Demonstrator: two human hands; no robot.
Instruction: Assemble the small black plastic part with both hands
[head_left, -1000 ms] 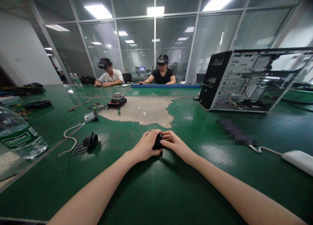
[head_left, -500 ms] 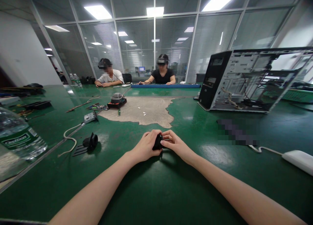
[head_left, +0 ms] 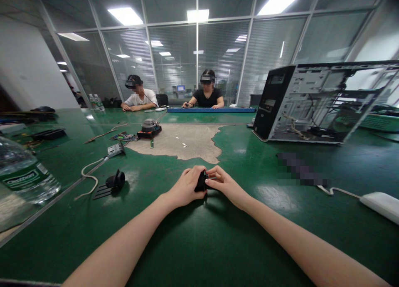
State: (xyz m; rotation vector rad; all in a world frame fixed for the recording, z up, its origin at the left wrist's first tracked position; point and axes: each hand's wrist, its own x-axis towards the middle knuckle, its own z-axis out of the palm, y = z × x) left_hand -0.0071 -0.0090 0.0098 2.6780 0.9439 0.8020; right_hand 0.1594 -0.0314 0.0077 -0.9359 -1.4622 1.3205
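A small black part (head_left: 201, 182) is between my two hands, above the green table (head_left: 199, 245) near the middle of the view. My left hand (head_left: 188, 186) is wrapped round its left side. The thumb and fingers of my right hand (head_left: 222, 182) pinch its right side. Much of the part is hidden by my fingers, so its full shape does not show. To the left, another black plastic part (head_left: 115, 180) with a round collar and several flat prongs lies on the table.
An open computer case (head_left: 280, 104) stands at the right, a water bottle (head_left: 26, 172) at the left. A motor-like part (head_left: 149, 128) sits beyond the hands. A white device (head_left: 382, 206) lies at the right edge. Two people sit across the table.
My hands and the black part stay almost the same. Across the table, the hand of the person in black has shifted slightly.
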